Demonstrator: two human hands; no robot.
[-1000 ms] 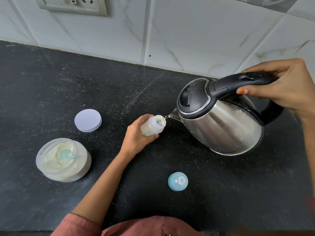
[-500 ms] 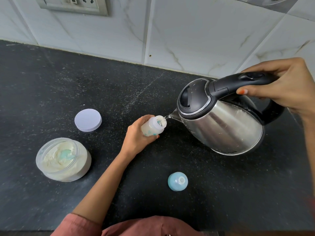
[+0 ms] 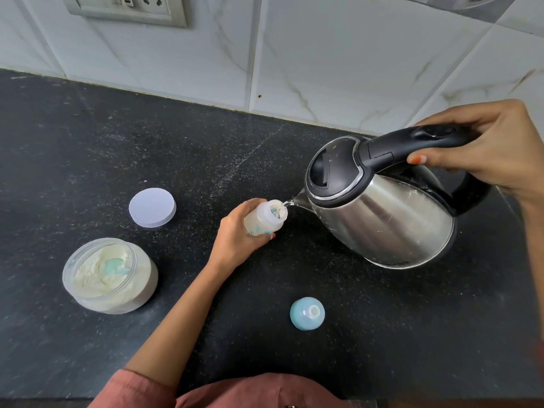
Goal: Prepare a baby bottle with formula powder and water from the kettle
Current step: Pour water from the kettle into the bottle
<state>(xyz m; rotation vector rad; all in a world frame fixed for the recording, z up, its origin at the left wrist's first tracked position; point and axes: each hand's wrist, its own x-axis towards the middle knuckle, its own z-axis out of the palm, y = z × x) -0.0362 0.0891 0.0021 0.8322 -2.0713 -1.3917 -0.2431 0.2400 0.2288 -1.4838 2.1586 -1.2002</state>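
Observation:
My left hand (image 3: 235,237) grips a small clear baby bottle (image 3: 265,217), open at the top and tilted toward the kettle. My right hand (image 3: 488,151) holds the black handle of a steel kettle (image 3: 382,213), which is tipped left. Its spout touches the bottle's mouth and a thin stream of water runs in. The bottle's blue teat cap (image 3: 307,313) lies on the counter near me. An open jar of pale formula powder (image 3: 109,275) with a teal scoop in it stands at the left.
The jar's white lid (image 3: 152,208) lies flat behind the jar. The black stone counter (image 3: 147,142) ends at a tiled wall with a socket plate (image 3: 126,7) at top left. The counter's front edge runs just below my sleeve.
Almost nothing has moved. The kettle stays tipped at the bottle's mouth and water keeps running in.

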